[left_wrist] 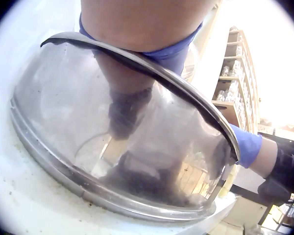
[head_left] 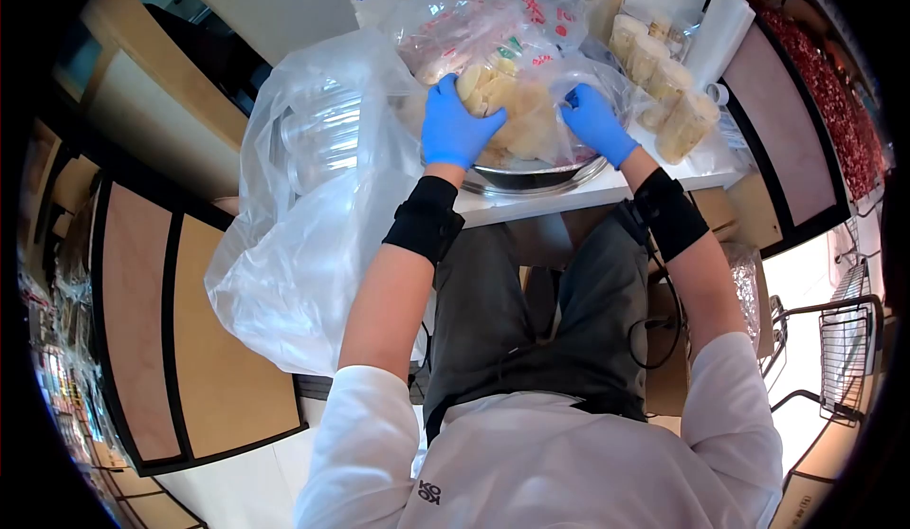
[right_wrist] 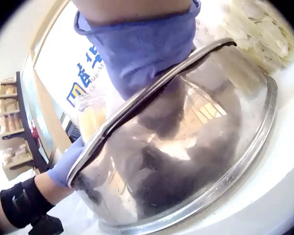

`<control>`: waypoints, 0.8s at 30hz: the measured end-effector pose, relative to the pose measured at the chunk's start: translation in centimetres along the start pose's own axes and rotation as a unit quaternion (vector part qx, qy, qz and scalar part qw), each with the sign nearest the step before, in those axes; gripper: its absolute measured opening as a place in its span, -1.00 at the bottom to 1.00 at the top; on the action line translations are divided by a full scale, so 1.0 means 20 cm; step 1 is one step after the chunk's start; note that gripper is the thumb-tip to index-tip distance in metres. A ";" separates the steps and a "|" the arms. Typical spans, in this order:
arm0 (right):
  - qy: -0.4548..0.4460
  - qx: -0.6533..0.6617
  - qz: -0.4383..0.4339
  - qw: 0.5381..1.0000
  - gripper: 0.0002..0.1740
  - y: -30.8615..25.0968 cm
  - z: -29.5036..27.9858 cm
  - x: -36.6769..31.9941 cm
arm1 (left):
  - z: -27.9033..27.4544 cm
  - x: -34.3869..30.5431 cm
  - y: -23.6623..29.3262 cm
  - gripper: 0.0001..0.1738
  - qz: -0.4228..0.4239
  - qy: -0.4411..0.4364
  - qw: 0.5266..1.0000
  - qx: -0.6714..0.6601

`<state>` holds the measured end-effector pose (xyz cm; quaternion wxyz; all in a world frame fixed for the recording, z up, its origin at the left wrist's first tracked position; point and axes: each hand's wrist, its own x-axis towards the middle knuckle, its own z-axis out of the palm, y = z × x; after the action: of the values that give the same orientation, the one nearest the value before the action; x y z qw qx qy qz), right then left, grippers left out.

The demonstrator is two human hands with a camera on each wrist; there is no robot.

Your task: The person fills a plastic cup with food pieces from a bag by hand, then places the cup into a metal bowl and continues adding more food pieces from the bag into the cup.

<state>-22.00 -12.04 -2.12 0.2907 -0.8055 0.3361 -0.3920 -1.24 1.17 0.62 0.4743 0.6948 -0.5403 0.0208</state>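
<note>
1. Blue-gloved, the left hand and right hand reach forward over the metal bowl, set apart from each other.
2. The left thumb spreads away from its fingers, touching pale slices; the right fingers bend inward by clear plastic, their grip unclear.
3. The slices lie heaped between the hands, nearer the left.

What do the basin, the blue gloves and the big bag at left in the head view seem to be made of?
Basin: metal, probably polished stainless steel; its wall mirrors the surroundings.
Blue gloves: thin, matte rubbery film, likely nitrile, though latex is possible; they wrinkle near the cuffs.
Big bag: thin, translucent plastic with a slight sheen; it creases and is see-through in places.
</note>
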 end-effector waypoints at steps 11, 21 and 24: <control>0.022 -0.012 -0.037 0.999 -0.72 -0.54 -0.47 0.00 | -0.01 0.00 -0.01 -0.02 0.014 -0.022 1.000 -0.012; -0.129 0.097 -0.017 0.987 -0.70 -0.66 -0.26 0.04 | -0.03 -0.01 0.00 -0.06 0.100 -0.072 0.992 -0.021; -0.181 0.142 0.016 0.973 -0.72 -0.63 -0.29 0.09 | -0.04 -0.02 0.02 -0.07 0.100 -0.068 0.993 -0.013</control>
<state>-21.93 -7.08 10.83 0.4641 -0.8084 0.2316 -0.2783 -1.23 2.11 1.06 0.4408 0.6305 -0.6387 0.0139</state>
